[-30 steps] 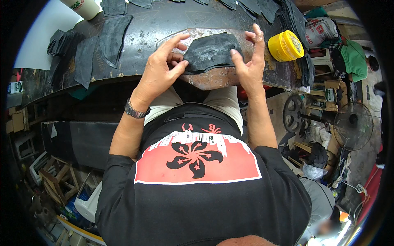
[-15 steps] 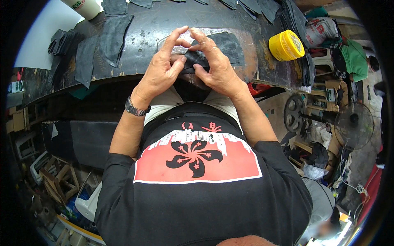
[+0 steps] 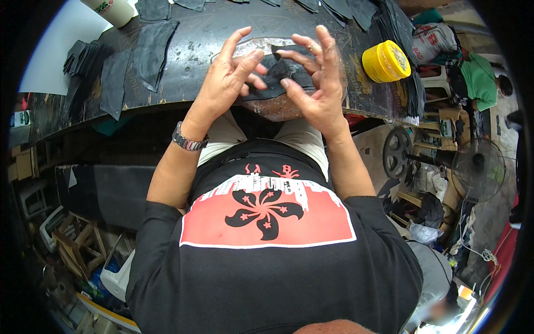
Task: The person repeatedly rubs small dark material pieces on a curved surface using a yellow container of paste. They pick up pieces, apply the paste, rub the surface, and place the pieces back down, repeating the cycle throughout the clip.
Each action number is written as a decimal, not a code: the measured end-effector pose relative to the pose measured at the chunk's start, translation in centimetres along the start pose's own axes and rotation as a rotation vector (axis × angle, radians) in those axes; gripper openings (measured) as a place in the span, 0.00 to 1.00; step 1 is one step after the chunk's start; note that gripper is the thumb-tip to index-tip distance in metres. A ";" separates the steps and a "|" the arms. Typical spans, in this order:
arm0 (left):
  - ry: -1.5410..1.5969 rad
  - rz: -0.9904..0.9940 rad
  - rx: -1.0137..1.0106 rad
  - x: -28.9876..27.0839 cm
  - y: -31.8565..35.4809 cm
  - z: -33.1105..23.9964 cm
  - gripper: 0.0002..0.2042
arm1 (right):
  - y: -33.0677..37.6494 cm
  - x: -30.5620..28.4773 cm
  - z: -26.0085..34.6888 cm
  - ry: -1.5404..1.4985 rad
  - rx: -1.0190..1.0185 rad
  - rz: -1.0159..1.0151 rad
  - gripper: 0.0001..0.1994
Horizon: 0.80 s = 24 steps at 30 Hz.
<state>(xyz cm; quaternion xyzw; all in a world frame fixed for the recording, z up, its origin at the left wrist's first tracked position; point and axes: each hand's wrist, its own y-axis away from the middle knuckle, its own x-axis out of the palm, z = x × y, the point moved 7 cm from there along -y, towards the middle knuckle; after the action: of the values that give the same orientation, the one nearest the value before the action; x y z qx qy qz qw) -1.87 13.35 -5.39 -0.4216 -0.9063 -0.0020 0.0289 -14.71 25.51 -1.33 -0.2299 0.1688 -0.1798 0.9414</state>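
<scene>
Both hands are over the upper middle of the frame: the left hand (image 3: 225, 83) and the right hand (image 3: 317, 83) have the fingers spread and lifted, while the thumb and lower fingertips press on a small dark flat piece of rubber-like material (image 3: 278, 78) lying on the worn dark workbench (image 3: 194, 50), near the round yellow tin (image 3: 386, 61) at the upper right. To do this well, I think the piece should be pressed evenly from its centre outward, keeping it flat; whether anything is pinched is hard to see. Compared with half a second ago, the hands have opened from a tight, closed hold, and the piece lies more uncovered.
</scene>
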 end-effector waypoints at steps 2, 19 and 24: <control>0.018 -0.012 -0.040 0.4 -0.3 0.1 0.34 | 0.3 0.7 0.2 0.054 -0.041 0.054 0.52; 0.021 0.101 0.014 0.9 -0.8 -0.2 0.36 | 3.3 -6.7 -3.7 0.182 0.254 -0.309 0.40; -0.079 0.095 0.006 0.6 -0.9 0.0 0.37 | 3.3 -6.7 -3.7 0.280 0.229 -0.299 0.39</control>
<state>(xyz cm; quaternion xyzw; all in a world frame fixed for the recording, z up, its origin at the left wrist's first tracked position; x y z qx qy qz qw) -2.91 13.20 -5.38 -0.4637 -0.8858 0.0186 -0.0055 -21.26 29.67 -4.50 -0.1168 0.2402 -0.3652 0.8918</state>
